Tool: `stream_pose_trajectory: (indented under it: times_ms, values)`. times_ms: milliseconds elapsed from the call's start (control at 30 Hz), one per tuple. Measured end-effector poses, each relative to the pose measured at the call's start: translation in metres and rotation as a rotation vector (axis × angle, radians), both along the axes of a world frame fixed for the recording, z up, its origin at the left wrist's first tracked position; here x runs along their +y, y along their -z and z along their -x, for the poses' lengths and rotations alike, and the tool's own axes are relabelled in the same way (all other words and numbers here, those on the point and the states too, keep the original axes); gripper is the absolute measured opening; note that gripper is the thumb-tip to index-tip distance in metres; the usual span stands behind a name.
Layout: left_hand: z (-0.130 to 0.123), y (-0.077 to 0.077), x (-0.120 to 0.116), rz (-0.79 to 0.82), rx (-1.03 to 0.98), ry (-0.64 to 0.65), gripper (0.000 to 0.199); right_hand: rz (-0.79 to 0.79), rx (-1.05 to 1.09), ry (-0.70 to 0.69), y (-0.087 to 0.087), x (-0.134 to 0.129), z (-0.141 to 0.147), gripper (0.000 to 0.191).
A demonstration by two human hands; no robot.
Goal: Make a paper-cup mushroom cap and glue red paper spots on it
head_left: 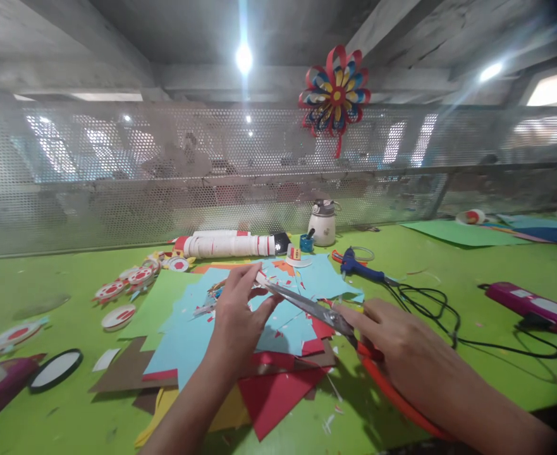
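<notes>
My right hand (396, 335) is closed around the orange-red handles of a pair of scissors (306, 305), whose long blades point left and away. Their tips reach a small white paper piece with some red (260, 277), pinched in the fingertips of my left hand (238, 313). Whether the blades are cutting into it I cannot tell. Beneath both hands lies a pile of coloured sheets, with light blue paper (174, 347) on top and a red sheet (278, 398) nearer me. Small red and white scraps are scattered over the pile.
Round red-and-white paper pieces (140, 276) lie at the left. Behind the pile are white paper rolls (231, 245), a blue jar (306, 243) and a bottle (323, 224). On the right, a blue glue gun (361, 268) trails black cable beside a magenta power strip (529, 303).
</notes>
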State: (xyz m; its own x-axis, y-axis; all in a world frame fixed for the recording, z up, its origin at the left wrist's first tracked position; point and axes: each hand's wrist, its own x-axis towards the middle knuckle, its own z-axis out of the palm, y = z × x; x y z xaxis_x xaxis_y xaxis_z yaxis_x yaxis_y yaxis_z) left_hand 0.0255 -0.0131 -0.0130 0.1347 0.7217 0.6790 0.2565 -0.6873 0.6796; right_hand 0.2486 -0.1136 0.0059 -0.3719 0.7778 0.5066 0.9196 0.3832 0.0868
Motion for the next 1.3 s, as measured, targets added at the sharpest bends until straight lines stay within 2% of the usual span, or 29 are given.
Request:
stream_pose_trajectory:
  times_ms: [233, 533, 1000, 1100, 1200, 1300]
  values:
    - [-0.001, 0.003, 0.0, -0.054, 0.028, -0.027, 0.043, -0.004, 0.03, -0.019, 0.0, -0.002, 0.005, 0.035]
    - [-0.001, 0.002, -0.003, -0.028, 0.033, -0.024, 0.042, 0.016, 0.07, -0.039, -0.001, 0.0, 0.007, 0.032]
    - [-0.002, 0.001, -0.002, -0.026, 0.075, -0.019, 0.044, -0.003, 0.063, -0.04, 0.002, 0.0, 0.004, 0.039]
    - [-0.002, 0.001, -0.002, -0.033, 0.1, -0.021, 0.045, 0.067, 0.088, -0.019, 0.004, 0.0, 0.001, 0.041]
    - [-0.001, -0.001, -0.002, -0.056, 0.124, -0.025, 0.046, 0.209, 0.158, 0.012, 0.003, 0.001, -0.001, 0.035]
    - [-0.002, -0.003, -0.004, -0.055, 0.13, -0.029, 0.046, 0.34, 0.254, -0.029, 0.0, 0.004, -0.005, 0.034]
